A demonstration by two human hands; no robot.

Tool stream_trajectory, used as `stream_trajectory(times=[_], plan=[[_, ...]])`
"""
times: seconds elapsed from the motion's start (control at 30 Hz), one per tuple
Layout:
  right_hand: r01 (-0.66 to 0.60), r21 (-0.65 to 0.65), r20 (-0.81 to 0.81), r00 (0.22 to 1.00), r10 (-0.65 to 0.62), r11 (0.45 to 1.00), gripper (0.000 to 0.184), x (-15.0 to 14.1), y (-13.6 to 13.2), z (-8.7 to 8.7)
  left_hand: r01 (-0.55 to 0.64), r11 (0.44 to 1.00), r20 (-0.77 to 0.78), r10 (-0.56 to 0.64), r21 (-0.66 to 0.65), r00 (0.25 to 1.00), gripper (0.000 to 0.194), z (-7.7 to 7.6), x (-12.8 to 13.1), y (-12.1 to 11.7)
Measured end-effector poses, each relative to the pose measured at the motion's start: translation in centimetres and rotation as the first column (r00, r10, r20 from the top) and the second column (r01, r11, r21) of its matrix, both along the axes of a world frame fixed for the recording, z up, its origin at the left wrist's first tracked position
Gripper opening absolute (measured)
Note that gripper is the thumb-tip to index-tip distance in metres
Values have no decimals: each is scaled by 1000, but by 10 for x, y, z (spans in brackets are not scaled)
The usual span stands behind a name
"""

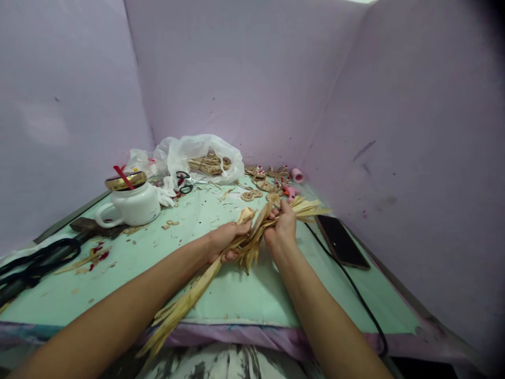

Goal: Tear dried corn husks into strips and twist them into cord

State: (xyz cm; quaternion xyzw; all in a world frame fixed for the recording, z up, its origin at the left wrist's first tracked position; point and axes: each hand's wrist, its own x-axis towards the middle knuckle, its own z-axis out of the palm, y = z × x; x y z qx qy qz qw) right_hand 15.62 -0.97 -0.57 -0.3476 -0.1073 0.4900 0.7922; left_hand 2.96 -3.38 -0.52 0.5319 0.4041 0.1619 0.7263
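Note:
Long tan strips that look like dried corn husk (252, 247) stretch between my two hands above the green tabletop. My left hand (229, 239) is closed on one part of the bundle, and pale strands trail from it toward the table's front edge. My right hand (283, 226) grips the other part, with loose ends fanning out to the right beyond the fingers. Between the hands, shorter ends hang down. A pale rounded piece of husk rises by the left thumb. Some of the fingers are hidden behind the husks.
At left stand a white mug (136, 205) and dark-handled shears (35, 263) near a hammer (92, 227). Behind are scissors (185, 181), a plastic bag (213, 145) of husks and braided pieces (264, 184). A phone (342, 242) and black cable (355, 287) lie right. Purple walls enclose the table.

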Motion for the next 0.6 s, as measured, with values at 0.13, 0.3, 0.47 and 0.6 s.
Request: stream_trajectory(times=[0.13,0.3,0.47,0.6], plan=[[20,-80,-64,998,-25,997,21,1,2,2,-37,999,9,37,26,999,52,7,-12,8],[87,-129,-94,991,-100,988,20,2,5,-1,-187,931,-118,234,315,965,42,11,-13,7],[-89,-155,-67,995,80,984,19,2,5,1,-295,900,-210,371,322,904,27,1,-6,15],[-489,-283,53,851,523,825,20,16,1,2,-378,888,-234,438,260,868,22,-8,-4,25]])
